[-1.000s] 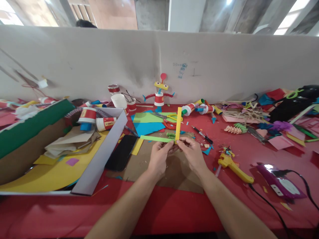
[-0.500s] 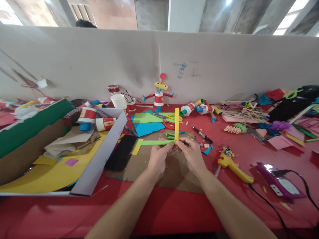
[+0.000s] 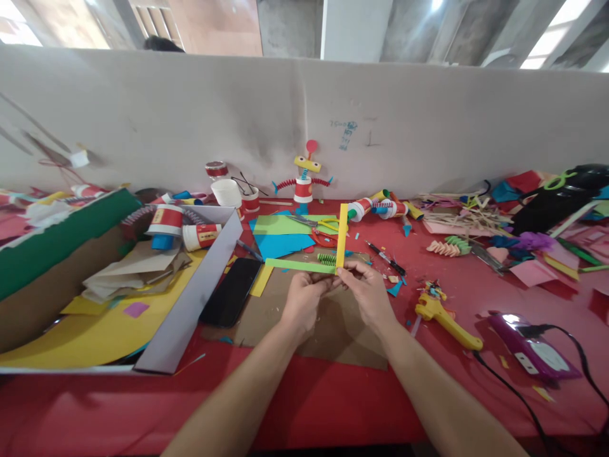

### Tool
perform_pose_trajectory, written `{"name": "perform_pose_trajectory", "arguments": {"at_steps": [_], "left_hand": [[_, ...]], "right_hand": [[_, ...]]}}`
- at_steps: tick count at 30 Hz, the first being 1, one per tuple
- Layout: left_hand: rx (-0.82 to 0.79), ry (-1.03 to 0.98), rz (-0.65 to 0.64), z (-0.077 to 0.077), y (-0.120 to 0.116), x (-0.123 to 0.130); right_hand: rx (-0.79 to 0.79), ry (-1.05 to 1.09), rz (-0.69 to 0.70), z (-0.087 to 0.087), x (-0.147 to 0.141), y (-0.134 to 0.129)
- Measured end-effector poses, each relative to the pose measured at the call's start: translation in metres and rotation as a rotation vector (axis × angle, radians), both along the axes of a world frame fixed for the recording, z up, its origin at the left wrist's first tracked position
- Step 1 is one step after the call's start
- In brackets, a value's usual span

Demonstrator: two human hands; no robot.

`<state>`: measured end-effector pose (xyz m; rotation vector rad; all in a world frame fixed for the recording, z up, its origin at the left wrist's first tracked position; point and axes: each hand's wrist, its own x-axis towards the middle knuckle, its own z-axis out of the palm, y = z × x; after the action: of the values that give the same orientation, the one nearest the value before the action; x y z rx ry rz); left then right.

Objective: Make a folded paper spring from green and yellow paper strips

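My left hand (image 3: 305, 301) pinches a green paper strip (image 3: 297, 265) that stretches out to the left. With its thumb and fingers, my right hand (image 3: 367, 289) grips the corner where a yellow paper strip (image 3: 342, 235) meets the green one. The yellow strip points away from me, at a right angle to the green. The fingertips of both hands almost meet under this corner and partly hide it. Just beyond the strips lies a green pleated paper spring (image 3: 326, 259). Below my hands is a brown cardboard sheet (image 3: 349, 339) on the red table.
To the left stand a black phone (image 3: 231, 292) and an open box (image 3: 190, 317) of paper and cups. Scissors (image 3: 314, 222) lie on coloured paper, behind which stands a paper-cup robot figure (image 3: 303, 189). At right are a pen (image 3: 385, 258), a yellow glue gun (image 3: 450, 324) and a purple power socket (image 3: 535, 349).
The left end of the green strip has swung slightly up and away from me. The yellow strip has shifted a little to the right and tilted slightly.
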<state>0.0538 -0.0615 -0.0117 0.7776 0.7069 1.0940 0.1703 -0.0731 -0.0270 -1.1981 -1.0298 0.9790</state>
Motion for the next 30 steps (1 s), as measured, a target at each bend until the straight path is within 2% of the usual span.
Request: {"name": "perform_pose_trajectory", "arguments": {"at_steps": [7,16,21,26,30], "left_hand": [[-0.058,-0.084,0.031,-0.013,0.006,-0.003],[-0.069,-0.009,0.005,-0.008,0.006,-0.006],[-0.079,-0.026,0.036,-0.007,0.007,-0.005],[-0.101,-0.04,0.073,-0.007,0.008,-0.005],[-0.101,-0.044,0.109,-0.008,0.008,-0.006]], "right_hand": [[-0.031,0.037,0.008,-0.001,0.001,0.001],[-0.054,0.089,0.036,0.002,0.0,0.002],[0.004,-0.004,0.046,-0.005,0.002,0.003],[0.09,-0.23,0.027,-0.003,0.003,0.001],[0.154,-0.216,0.073,0.002,0.0,-0.002]]}}
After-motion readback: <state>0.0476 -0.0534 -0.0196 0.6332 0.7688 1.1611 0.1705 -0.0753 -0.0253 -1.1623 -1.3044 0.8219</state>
